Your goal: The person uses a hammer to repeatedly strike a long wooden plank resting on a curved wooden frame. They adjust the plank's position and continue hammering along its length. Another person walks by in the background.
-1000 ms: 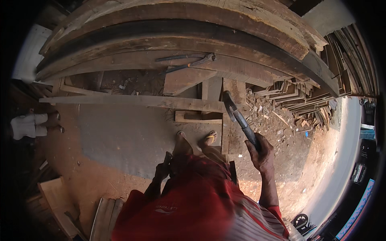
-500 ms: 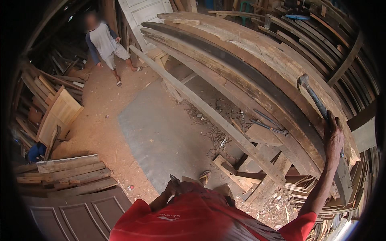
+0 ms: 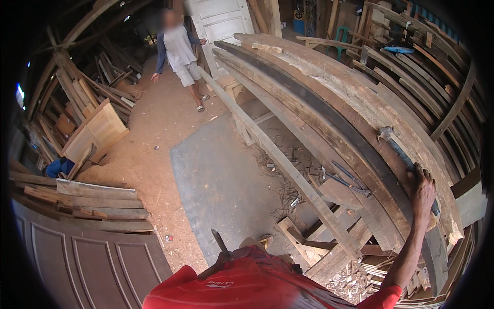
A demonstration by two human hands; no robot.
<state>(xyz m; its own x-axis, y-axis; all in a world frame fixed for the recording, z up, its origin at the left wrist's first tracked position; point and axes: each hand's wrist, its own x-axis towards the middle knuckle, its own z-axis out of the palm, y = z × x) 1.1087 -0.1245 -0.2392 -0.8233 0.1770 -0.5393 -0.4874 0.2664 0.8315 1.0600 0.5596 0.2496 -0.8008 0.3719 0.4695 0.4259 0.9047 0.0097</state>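
Note:
At the right, my right hand point(image 3: 424, 182) is closed round the dark handle of a hammer point(image 3: 399, 148). The hammer lies along the top of the thick timber planks point(image 3: 355, 87), its metal head toward the far end. My left hand point(image 3: 222, 258) is low in front of the red shirt, which hides much of it. A narrow flat metal blade point(image 3: 219, 240) with a slanted tip sticks up from that hand; its lower part is out of sight. Long-handled pincers point(image 3: 351, 181) lie on the planks to the left of the hammer.
A person point(image 3: 178, 49) stands at the far end, beside a white door point(image 3: 222, 23). A brown panelled door point(image 3: 87, 262) and stacked boards point(image 3: 103, 201) are at the lower left. A grey sheet point(image 3: 211, 180) covers part of the floor. Timber racks point(image 3: 427, 77) line the right.
The view has shifted, so the scene sits further right and lower. The blade in my left hand shows more. My right hand stays on the hammer. The person has spread their arms.

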